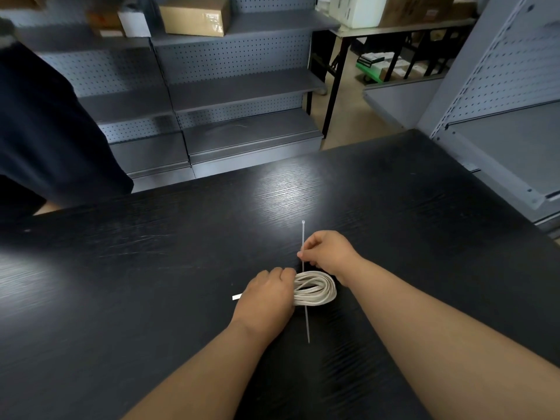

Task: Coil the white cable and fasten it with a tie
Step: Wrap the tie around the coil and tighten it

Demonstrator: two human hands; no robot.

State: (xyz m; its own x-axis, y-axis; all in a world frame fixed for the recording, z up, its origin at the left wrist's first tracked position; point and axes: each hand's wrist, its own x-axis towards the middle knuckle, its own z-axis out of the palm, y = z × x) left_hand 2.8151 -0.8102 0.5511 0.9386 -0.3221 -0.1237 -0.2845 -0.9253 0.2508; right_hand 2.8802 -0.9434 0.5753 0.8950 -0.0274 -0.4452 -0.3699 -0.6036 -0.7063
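The white cable point(318, 287) lies wound into a flat coil on the black table point(151, 268). My left hand point(266, 295) grips the coil's left side, and a white plug end point(237, 297) pokes out to the left of that hand. A thin white cable tie point(303, 234) runs straight under the coil, its head end pointing away from me and its tail point(307, 325) pointing toward me. My right hand point(328, 253) pinches the tie just beyond the coil.
Grey pegboard shelving point(236, 86) stands beyond the table's far edge, with cardboard boxes point(194, 15) on top. Another grey shelf unit point(500, 116) is at the right. A person in dark clothing point(45, 131) stands at the far left.
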